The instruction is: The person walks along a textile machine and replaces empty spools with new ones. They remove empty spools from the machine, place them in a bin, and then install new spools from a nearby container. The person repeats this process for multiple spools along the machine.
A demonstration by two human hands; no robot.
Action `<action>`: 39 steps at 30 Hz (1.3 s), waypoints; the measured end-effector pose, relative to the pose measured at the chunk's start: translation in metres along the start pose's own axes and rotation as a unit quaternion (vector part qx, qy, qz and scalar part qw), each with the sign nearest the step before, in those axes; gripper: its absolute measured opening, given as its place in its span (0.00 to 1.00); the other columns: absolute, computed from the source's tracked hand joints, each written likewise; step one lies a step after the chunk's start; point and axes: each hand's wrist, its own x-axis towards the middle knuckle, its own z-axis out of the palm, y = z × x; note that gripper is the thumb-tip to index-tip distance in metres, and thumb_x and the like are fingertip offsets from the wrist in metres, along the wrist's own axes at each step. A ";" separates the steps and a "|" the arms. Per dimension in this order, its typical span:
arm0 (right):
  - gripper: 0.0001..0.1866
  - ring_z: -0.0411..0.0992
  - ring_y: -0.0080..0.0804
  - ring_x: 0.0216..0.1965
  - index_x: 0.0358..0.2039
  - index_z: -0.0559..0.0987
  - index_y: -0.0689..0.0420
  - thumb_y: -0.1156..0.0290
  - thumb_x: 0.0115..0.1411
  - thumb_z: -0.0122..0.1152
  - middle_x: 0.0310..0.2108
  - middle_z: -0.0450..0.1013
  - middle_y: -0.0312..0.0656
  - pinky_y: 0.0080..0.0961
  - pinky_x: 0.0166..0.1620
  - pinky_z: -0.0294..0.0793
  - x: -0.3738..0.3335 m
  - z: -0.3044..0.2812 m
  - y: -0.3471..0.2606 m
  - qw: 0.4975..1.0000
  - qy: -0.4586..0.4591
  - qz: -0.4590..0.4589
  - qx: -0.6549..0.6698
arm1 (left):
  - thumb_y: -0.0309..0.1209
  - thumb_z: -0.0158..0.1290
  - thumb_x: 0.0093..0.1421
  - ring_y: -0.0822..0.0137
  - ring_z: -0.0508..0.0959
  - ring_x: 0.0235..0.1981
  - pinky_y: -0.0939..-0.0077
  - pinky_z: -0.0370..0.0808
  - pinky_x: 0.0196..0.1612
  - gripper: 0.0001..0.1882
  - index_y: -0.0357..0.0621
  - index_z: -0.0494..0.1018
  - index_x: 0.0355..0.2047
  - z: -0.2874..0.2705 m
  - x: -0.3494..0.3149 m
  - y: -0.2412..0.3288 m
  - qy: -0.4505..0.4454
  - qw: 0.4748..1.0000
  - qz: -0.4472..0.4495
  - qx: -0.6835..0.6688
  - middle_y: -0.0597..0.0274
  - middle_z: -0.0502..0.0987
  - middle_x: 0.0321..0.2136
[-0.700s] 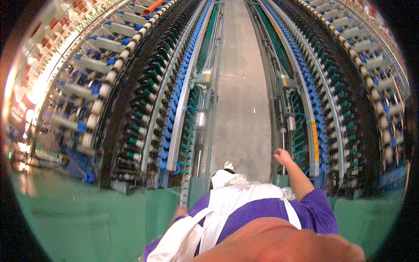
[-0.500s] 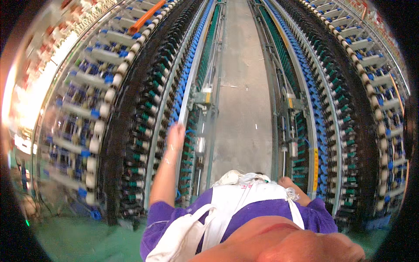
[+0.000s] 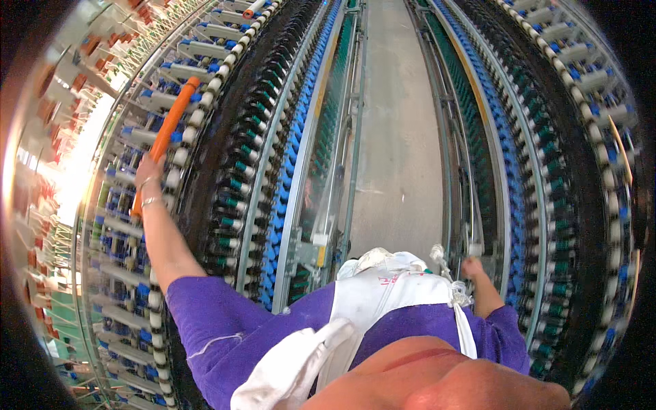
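My left arm reaches out over the spinning machine on the left. My left hand is closed round a long orange tube, which lies slantwise along the top of the machine among grey arms and white rollers. The tube sticks out on both sides of the hand. Low on my right, my right hand hangs beside the lower rail of the right-hand machine. It is small in view and its fingers do not show clearly. A white apron covers my front.
A grey aisle floor runs ahead between two long machines. Rows of dark and green spindles and blue parts line both sides. Farther up the left machine lies another orange-ended tube. Reddish-brown bobbins hang at far left.
My left hand has moved left from the blue row and taken hold of the orange tube. The machines have shifted toward me, so the tube is nearer. My right hand stays low.
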 end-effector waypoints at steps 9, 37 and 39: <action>0.13 0.75 0.30 0.28 0.42 0.76 0.60 0.71 0.57 0.57 0.29 0.76 0.43 0.29 0.35 0.74 0.281 -0.173 -0.438 0.958 0.026 -0.280 0.046 | 0.51 0.50 0.60 0.48 0.76 0.44 0.55 0.73 0.43 0.30 0.59 0.62 0.61 -0.032 0.189 0.207 0.271 0.953 0.124 0.049 0.50 0.74 0.44; 0.18 0.75 0.40 0.43 0.47 0.73 0.64 0.69 0.58 0.56 0.41 0.76 0.49 0.30 0.46 0.72 1.017 -0.533 -1.107 0.926 0.084 -0.364 -0.042 | 0.44 0.49 0.64 0.65 0.76 0.45 0.73 0.73 0.48 0.23 0.43 0.71 0.53 0.062 0.998 0.981 -0.030 0.795 0.177 -0.580 0.58 0.75 0.48; 0.18 0.74 0.34 0.41 0.48 0.73 0.63 0.69 0.58 0.57 0.38 0.75 0.47 0.28 0.46 0.72 1.016 -0.555 -1.207 0.912 0.061 -0.404 0.029 | 0.39 0.51 0.63 0.65 0.76 0.45 0.74 0.74 0.49 0.21 0.37 0.71 0.50 0.103 1.093 1.045 -0.108 0.726 0.164 -0.659 0.54 0.75 0.46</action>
